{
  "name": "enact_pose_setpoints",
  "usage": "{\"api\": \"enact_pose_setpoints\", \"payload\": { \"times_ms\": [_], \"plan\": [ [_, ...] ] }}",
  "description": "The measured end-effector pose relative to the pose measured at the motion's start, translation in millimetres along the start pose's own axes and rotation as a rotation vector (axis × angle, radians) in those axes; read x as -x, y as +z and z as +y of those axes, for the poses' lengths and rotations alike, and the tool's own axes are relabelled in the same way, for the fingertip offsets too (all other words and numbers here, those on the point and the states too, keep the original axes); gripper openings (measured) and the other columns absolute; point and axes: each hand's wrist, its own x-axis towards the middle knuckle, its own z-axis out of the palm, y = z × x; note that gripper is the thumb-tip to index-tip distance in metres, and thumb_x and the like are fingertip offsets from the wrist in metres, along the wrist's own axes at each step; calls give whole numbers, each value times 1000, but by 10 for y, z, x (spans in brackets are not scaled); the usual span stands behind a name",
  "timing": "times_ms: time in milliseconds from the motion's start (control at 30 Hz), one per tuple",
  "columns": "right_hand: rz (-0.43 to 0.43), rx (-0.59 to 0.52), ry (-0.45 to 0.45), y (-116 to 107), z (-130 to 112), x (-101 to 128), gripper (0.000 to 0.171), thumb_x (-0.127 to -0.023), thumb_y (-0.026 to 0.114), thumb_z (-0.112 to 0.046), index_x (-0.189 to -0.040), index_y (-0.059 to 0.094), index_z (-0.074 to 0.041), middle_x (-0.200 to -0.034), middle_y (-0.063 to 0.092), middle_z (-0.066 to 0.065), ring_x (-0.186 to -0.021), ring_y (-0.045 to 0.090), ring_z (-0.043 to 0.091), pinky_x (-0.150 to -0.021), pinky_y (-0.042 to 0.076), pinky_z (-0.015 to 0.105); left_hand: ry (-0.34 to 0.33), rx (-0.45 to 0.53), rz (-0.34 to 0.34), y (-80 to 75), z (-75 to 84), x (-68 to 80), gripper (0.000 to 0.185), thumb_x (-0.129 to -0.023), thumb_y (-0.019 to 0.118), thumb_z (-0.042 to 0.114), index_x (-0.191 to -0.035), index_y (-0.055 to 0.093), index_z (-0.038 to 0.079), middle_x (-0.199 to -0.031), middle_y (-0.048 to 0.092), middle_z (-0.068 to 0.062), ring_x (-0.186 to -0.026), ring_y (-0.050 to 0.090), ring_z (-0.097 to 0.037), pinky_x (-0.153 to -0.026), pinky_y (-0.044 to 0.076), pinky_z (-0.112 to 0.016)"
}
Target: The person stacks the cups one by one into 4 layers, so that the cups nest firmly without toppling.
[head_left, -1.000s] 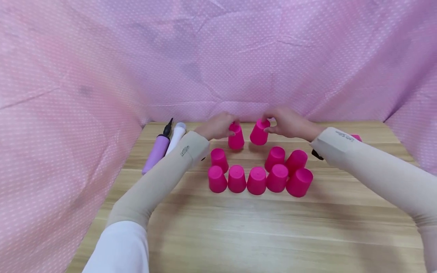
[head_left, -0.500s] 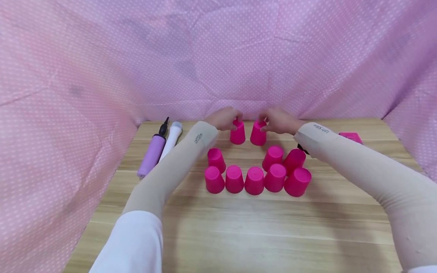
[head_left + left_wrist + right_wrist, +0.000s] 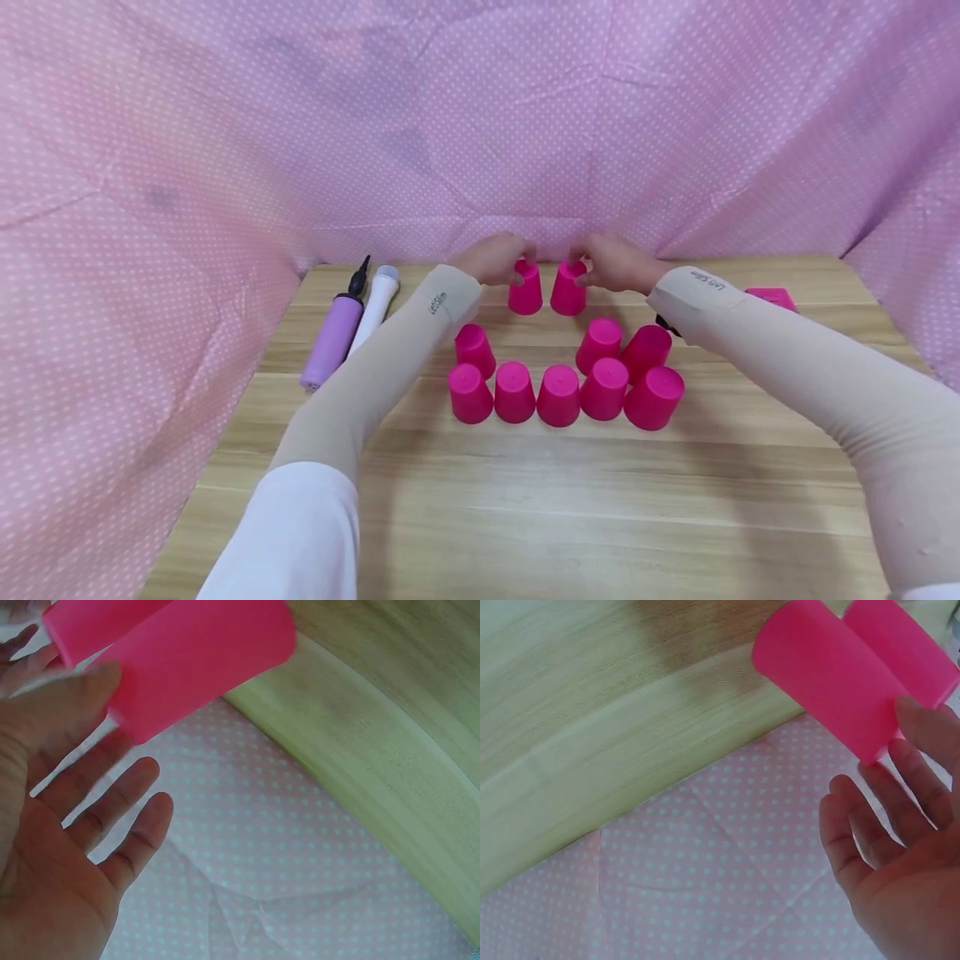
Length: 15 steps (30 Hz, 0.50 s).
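Note:
At the back of the wooden table (image 3: 570,517), two bright pink cups stand upside down, a narrow gap between them in the head view. My left hand (image 3: 495,260) pinches the top of the left cup (image 3: 527,297) between thumb and fingers. The top of the right cup (image 3: 567,297) is pinched by my right hand (image 3: 617,262). In the left wrist view, the thumb lies on the near side of the cup (image 3: 210,664) while the outer fingers spread away. The right wrist view shows the thumb likewise against its cup (image 3: 829,675).
Nearer the body, several upturned pink cups (image 3: 558,396) form a U-shaped group. A purple hand pump (image 3: 330,343) and a white microphone-shaped object (image 3: 378,304) lie at left. A flat pink object (image 3: 772,298) lies back right. Polka-dot cloth (image 3: 480,125) hangs behind.
The two held cups have come closer together, the left one shifting right. The right cup, tilted a second ago, now stands upright. Over the last half second little has moved.

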Motion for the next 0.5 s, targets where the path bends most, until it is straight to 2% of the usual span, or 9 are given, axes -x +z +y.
{"api": "enact_pose_setpoints", "payload": {
  "times_ms": [100, 200, 333, 400, 500],
  "plan": [
    [0, 18, -56, -27, -2, 43, 25, -75, 77, -4, -97, 66, 0, -94, 64, 13, -94, 58, 33, -84, 45, 46, 3, 13, 3, -47, -26, 81, 29, -85, 71, 16, -112, 61, 11, -106, 59, -2, -103, 53, -19, -86, 43, -28],
    [22, 23, -149, -87, -22, 155, 30, -74, 78, -5, -101, 66, -1, -98, 63, 12, -99, 57, 33, -87, 43, 47, 38, 23, 20, -123, -22, 257, 31, -85, 70, 17, -114, 61, 8, -111, 60, -4, -109, 52, -22, -91, 42, -32],
    [59, 46, -309, -157, -96, 427, 29, -71, 80, -6, -98, 68, -4, -97, 62, 8, -98, 56, 31, -87, 43, 47, 108, 26, 32, -200, 44, 658, 34, -84, 72, 19, -114, 62, 7, -110, 62, -3, -110, 54, -21, -93, 41, -32],
    [55, 57, -326, -169, -147, 616, 28, -72, 81, -7, -97, 68, -7, -98, 62, 4, -97, 57, 28, -85, 45, 45, 111, -6, 38, -210, 91, 892, 35, -84, 73, 24, -114, 63, 10, -110, 61, 0, -109, 53, -18, -93, 42, -32],
    [38, 63, -291, -142, -188, 895, 29, -72, 81, -9, -99, 69, -10, -101, 62, 3, -98, 57, 25, -85, 46, 45, 127, -39, 38, -177, 138, 1187, 34, -83, 74, 24, -113, 63, 11, -111, 61, -2, -108, 52, -19, -92, 42, -33]
  ]
}}
